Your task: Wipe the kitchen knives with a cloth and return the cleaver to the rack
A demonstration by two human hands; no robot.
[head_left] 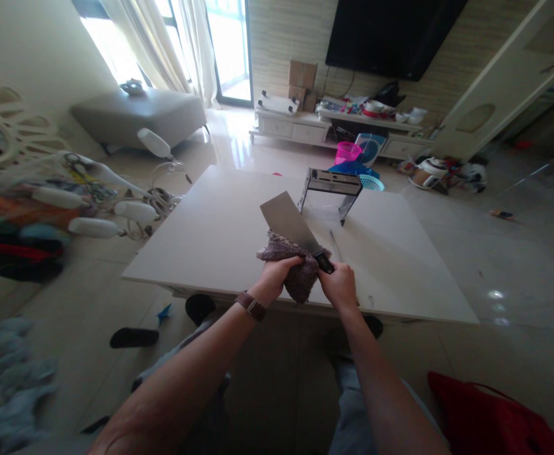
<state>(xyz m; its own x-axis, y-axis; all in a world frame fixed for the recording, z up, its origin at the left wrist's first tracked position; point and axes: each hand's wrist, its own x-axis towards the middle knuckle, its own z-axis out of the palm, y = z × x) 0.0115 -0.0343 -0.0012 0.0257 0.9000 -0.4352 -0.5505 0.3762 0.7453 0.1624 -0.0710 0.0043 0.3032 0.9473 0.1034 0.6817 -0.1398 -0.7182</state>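
Observation:
A cleaver [289, 218] with a broad metal blade and a dark handle is held above the near edge of a white table. Closed around its handle is my right hand [338, 284]. My left hand [277, 278] grips a brown-purple fluffy cloth [300, 278], bunched against the lower edge of the blade near the handle. The blade points up and to the left. Some of the fingers of my left hand are hidden by the cloth.
On the white table [210, 234] stands a knife-block-like rack [333, 183] with a dark top. A thin rod [336, 243] lies right of the cleaver. Beyond are pink [347, 151] and light-blue baskets [371, 183]. A lamp [134, 208] with white shades is at left, a red bag [489, 417] lower right.

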